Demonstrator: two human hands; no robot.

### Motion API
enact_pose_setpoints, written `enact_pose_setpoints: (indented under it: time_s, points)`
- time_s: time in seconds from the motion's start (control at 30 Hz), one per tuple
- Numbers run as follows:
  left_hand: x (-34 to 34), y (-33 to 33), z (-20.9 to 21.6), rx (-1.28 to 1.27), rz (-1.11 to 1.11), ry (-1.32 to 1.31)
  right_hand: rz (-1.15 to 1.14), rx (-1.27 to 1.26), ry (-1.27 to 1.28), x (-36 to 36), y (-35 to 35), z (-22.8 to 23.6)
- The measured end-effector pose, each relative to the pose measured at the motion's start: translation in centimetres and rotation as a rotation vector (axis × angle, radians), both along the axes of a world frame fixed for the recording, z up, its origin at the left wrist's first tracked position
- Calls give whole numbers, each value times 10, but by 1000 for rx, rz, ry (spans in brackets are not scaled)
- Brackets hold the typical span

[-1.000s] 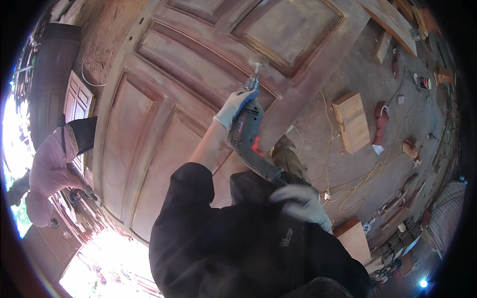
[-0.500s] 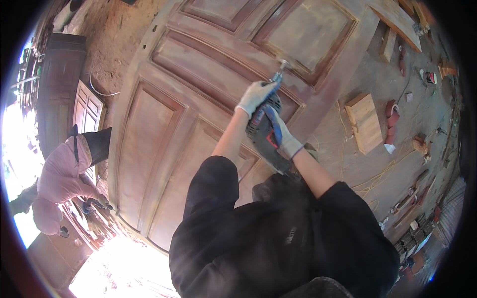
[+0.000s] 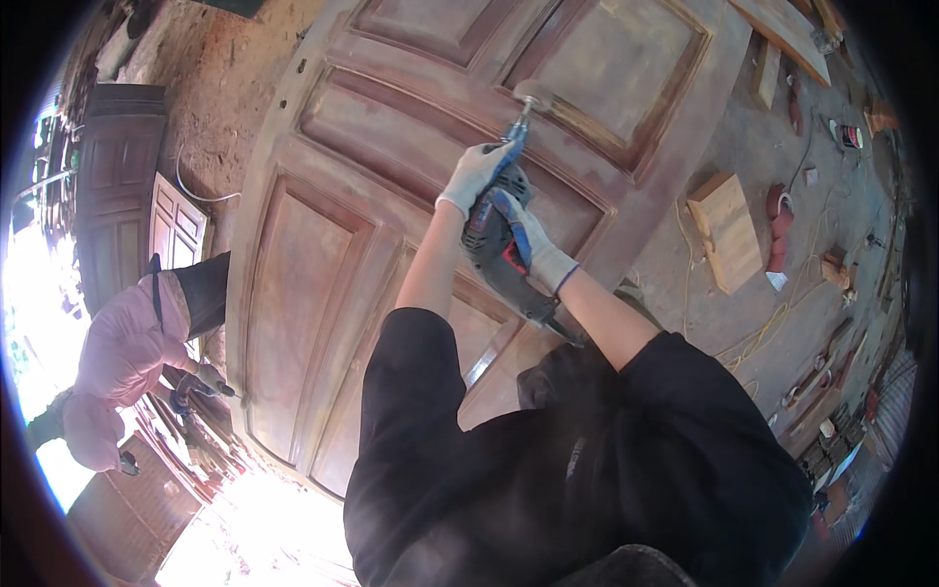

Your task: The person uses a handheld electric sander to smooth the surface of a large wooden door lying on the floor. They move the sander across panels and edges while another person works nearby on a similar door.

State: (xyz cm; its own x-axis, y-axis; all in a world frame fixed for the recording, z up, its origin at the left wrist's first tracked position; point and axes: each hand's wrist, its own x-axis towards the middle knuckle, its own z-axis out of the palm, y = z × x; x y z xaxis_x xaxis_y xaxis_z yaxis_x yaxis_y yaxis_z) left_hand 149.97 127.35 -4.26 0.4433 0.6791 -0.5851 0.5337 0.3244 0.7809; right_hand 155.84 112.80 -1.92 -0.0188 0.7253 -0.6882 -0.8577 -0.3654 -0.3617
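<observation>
**One power drill (image 3: 486, 243) over one panelled door (image 3: 308, 230)**

Your left hand (image 3: 476, 176) wraps the drill's front; your right hand (image 3: 535, 245) grips its body. One small can (image 3: 851, 137) sits on the floor (image 3: 712, 318), contents too small to tell.
</observation>
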Motion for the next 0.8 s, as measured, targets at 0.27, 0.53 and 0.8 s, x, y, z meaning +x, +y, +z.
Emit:
enact_pose_setpoints:
  time_s: [0.27, 0.53, 0.8]
  points:
    - [0, 9, 21, -135, 61, -51, -41, 70, 137, -7, 8, -7]
    - [59, -104, 16, -36, -183, -17, -289, -141, 18, 23, -104, -14]
    - [20, -36, 22, 18, 27, 87, -140, 50, 242, 1, -33, -14]
